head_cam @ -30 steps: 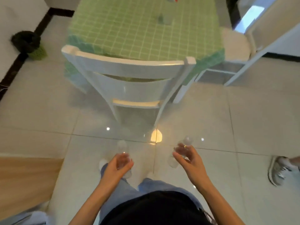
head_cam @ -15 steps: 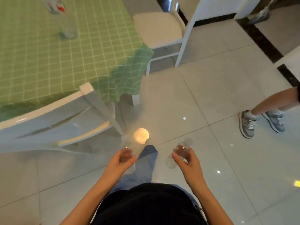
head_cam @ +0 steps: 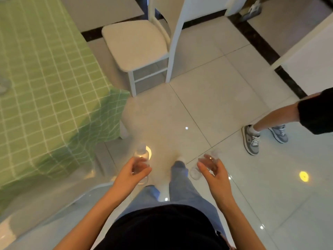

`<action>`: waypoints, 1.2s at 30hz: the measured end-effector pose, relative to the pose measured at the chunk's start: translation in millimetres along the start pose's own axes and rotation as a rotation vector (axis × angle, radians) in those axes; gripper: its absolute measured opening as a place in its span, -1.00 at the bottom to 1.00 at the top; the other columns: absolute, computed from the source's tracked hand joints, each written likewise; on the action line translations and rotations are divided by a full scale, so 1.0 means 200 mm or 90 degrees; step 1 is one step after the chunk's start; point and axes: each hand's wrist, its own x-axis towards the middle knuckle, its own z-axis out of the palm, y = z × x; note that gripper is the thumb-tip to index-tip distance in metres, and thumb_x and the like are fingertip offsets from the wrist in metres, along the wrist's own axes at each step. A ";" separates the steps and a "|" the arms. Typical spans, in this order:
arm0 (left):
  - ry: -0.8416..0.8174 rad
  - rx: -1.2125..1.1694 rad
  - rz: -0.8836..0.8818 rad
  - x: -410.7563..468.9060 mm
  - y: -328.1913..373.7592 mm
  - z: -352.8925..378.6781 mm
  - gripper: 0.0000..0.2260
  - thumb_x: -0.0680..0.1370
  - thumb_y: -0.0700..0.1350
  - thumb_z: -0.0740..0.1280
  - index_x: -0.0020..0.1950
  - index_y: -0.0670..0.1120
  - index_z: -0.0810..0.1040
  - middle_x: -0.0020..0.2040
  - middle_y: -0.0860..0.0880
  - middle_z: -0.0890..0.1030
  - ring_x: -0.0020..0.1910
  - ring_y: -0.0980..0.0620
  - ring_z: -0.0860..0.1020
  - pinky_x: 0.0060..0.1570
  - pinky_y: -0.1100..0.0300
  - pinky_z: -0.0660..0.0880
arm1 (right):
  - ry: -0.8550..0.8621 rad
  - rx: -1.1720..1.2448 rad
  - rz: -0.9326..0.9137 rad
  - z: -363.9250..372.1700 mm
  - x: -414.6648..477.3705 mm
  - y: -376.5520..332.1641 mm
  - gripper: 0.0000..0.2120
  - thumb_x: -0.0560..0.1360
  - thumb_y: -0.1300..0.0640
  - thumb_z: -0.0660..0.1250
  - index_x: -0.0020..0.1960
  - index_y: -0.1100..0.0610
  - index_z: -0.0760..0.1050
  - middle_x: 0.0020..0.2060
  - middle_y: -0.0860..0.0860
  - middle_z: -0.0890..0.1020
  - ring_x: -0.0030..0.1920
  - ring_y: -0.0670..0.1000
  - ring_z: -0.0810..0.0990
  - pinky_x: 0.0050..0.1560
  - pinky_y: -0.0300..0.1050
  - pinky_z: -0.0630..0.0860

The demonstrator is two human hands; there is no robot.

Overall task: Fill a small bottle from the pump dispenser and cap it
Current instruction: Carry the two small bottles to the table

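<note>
- The small bottle (head_cam: 141,162) is a clear plastic one held in the left hand (head_cam: 132,173), upright over the floor just in front of the person's legs, near the middle of the view; a second clear bottle (head_cam: 201,166) is in the right hand (head_cam: 214,173), tipped so its base points down and left.
- The left fingers (head_cam: 144,171) are wrapped round the middle of their bottle, thumb on one side and fingertips on the other; the right fingers are pinched about the upper part of theirs. Both hands are closed on their bottles.
- Judging by the look, each bottle seems empty, light and thin-walled, so it would likely dent under a hard squeeze and slip if wet; a firm hold round the body, leaving the neck free, looks best for filling. Whether a cap is on either neck is too blurred to tell.
- To the left stands the counter (head_cam: 45,78) under a green checked cloth; a blurred clear object (head_cam: 3,85) sits at its left edge.
- Farther off is a white chair (head_cam: 140,46), and at the right another person's leg and grey shoes (head_cam: 252,139) on the tiled floor (head_cam: 216,98).
- No pump dispenser can be made out, so the filling appears not yet begun.
</note>
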 end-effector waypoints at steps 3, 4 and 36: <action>0.023 -0.026 -0.008 0.18 0.10 0.02 -0.79 0.49 -0.22 0.39 -0.02 0.07 0.49 -0.06 0.04 0.61 -0.03 0.20 0.55 -0.03 0.41 0.41 | -0.038 -0.019 0.005 0.01 0.25 -0.08 -0.75 0.50 0.22 0.37 0.12 -0.01 0.45 0.00 -0.06 0.62 -0.13 -0.35 0.63 -0.26 -0.54 0.47; 0.032 -0.032 -0.013 0.24 0.12 0.03 -0.80 0.50 -0.22 0.38 -0.01 0.06 0.49 -0.05 0.03 0.61 -0.02 0.19 0.55 -0.03 0.41 0.41 | -0.053 -0.027 0.006 0.01 0.34 -0.11 -0.74 0.51 0.26 0.35 0.15 0.05 0.45 0.02 0.02 0.62 -0.09 -0.26 0.65 -0.25 -0.52 0.49; 0.392 -0.278 0.008 1.77 1.06 -0.66 -0.79 0.48 -0.24 0.40 0.03 0.00 0.50 -0.09 0.09 0.61 -0.12 0.26 0.54 -0.26 0.56 0.43 | -0.415 -0.173 -0.133 1.19 2.26 -1.49 -0.78 0.49 0.30 0.38 0.00 0.00 0.48 -0.06 -0.04 0.62 -0.01 -0.17 0.58 -0.17 -0.47 0.49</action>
